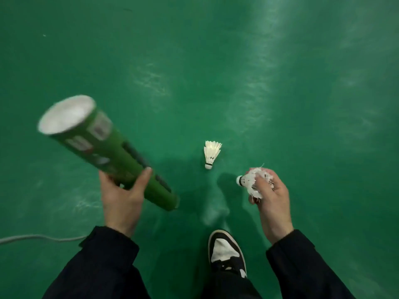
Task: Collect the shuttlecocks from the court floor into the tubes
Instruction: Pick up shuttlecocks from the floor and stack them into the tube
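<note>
My left hand (122,200) grips a green shuttlecock tube (101,145) near its lower end. The tube tilts up and to the left, and its open mouth shows white inside. My right hand (273,197) is closed on a worn white shuttlecock (248,182) by its ragged feathers, with the cork pointing left. A second white shuttlecock (211,154) lies on the green court floor (216,72) between my hands, cork toward me and feathers pointing away.
My black-and-white shoe (226,251) stands on the floor just below the lying shuttlecock. A grey cable (38,237) runs along the floor at the lower left. Dark sleeves cover both my forearms.
</note>
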{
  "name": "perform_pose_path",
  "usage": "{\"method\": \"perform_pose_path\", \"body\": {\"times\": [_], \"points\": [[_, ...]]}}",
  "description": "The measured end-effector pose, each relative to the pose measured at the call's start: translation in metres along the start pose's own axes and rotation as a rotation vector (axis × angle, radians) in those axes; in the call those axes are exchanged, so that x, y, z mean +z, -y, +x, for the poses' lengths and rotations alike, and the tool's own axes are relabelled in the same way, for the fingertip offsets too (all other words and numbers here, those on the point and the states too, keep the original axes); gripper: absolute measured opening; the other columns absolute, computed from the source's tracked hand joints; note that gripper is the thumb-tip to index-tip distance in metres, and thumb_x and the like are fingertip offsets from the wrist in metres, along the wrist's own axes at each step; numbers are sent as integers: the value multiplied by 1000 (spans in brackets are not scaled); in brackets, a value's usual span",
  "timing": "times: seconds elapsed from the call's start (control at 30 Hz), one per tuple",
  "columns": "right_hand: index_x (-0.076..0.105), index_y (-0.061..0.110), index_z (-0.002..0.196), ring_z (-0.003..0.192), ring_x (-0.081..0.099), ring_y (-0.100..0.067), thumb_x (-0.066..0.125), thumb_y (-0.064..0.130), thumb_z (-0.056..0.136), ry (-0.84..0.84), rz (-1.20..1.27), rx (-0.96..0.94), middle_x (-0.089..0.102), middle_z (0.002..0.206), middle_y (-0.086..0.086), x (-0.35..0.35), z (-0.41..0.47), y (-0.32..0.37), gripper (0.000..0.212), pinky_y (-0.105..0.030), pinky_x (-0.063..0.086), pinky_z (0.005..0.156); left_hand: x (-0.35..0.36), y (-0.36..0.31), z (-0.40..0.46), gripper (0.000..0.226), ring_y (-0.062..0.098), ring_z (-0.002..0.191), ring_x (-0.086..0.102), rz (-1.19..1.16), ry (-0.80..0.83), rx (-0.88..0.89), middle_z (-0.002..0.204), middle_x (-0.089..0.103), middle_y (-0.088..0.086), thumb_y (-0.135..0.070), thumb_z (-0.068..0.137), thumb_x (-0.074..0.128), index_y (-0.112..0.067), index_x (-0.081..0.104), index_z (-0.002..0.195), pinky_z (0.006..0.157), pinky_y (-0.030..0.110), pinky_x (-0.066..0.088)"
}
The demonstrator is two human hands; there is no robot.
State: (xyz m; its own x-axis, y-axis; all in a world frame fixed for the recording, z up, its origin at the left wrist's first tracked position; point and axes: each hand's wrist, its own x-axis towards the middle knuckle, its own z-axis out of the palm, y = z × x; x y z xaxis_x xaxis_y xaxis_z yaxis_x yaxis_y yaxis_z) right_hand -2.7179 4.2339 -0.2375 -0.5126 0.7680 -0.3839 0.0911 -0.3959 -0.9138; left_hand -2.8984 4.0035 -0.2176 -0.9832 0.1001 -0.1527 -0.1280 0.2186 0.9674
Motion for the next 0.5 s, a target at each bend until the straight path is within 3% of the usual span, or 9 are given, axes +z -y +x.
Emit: {"method": "perform_pose_path", "body": {"times": [0.07, 0.1, 0.2, 0.3, 0.4, 0.5], "points": [[73, 19, 96, 69, 60, -5, 56, 7, 101, 29, 151, -34, 74, 87, 4, 19, -5, 18, 21, -18, 44, 55, -7, -2, 14, 78, 3, 107, 71, -302, -145, -225, 119, 73, -15, -55, 72, 88, -27, 54, 137, 88, 29, 60], [72, 16, 96, 70, 59, -6, 52, 0, 101, 44, 213, -23, 73, 86, 5, 27, -7, 24, 26, -19, 42, 56, -10, -1, 21, 77, 11, 109, 72, -418, -187, -347, 124, 72, -8, -58, 76, 83, -25, 55, 139, 86, 38, 60], [71, 14, 92, 71, 52, -11, 52, -13, 96, 106, 235, -23, 68, 80, 3, 45, -16, 31, 33, -24, 38, 61, -18, 9, 30, 46, 21, 106, 69, -638, -199, -617, 122, 70, 4, -56, 92, 69, -24, 63, 124, 77, 42, 58], [72, 14, 93, 74, 57, -12, 56, -12, 96, 147, 84, -91, 71, 84, 0, 57, -21, 28, 31, -25, 44, 65, -23, 21, 23, 36, 23, 108, 67, -676, -172, -683, 120, 70, 6, -56, 92, 68, -25, 65, 110, 82, 44, 57], [74, 16, 98, 82, 66, -18, 59, -6, 97, 223, -132, -134, 75, 94, -14, 74, -25, 23, 26, -29, 54, 70, -27, 27, 19, 45, 24, 109, 67, -663, -117, -659, 118, 70, 7, -57, 90, 69, -24, 65, 121, 82, 43, 58], [66, 36, 109, 82, 63, -13, 66, 3, 83, 210, -294, -185, 65, 102, -12, 91, -33, 17, 42, -32, 54, 68, -30, 27, 16, 51, 25, 114, 67, -697, -100, -673, 125, 67, 10, -56, 92, 69, -20, 63, 129, 89, 44, 59]]}}
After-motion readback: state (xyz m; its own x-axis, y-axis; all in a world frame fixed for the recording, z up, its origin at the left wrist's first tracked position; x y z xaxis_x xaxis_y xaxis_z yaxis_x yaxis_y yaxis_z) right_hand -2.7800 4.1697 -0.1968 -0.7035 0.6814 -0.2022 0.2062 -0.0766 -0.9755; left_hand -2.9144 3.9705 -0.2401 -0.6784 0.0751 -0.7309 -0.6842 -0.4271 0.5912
